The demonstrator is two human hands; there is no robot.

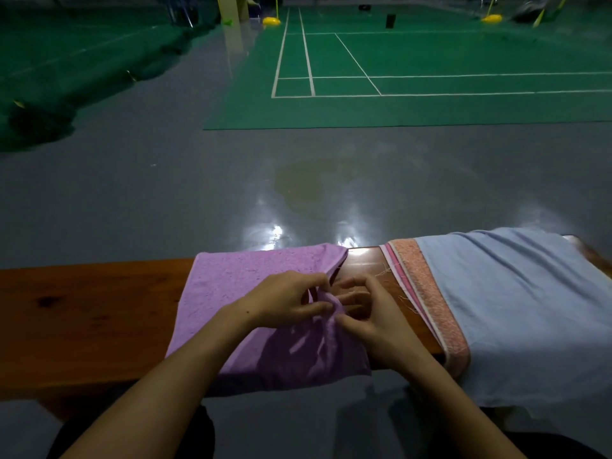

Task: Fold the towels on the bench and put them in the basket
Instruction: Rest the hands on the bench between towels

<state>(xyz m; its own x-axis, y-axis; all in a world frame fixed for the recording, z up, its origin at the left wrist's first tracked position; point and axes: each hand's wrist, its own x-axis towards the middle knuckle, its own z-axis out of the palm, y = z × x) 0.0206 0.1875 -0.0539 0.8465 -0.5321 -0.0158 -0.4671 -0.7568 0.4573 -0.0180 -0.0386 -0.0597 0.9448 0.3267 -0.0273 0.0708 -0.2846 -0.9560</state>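
purple towel [231, 293]: on bench [82, 309], right edge bunched | blue towel [530, 309]: draped flat

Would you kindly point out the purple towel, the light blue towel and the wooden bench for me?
purple towel [231, 286]: head view, its flat left half.
light blue towel [516, 309]: head view, middle of its top surface.
wooden bench [82, 309]: head view, bare top left of the towels.

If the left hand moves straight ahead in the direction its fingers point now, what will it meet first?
Its fingers point rightward, so the left hand, pinching the purple towel, would probably meet the right hand first; their fingertips already look nearly touching at the towel's bunched edge. Farther along lies the blue towel.
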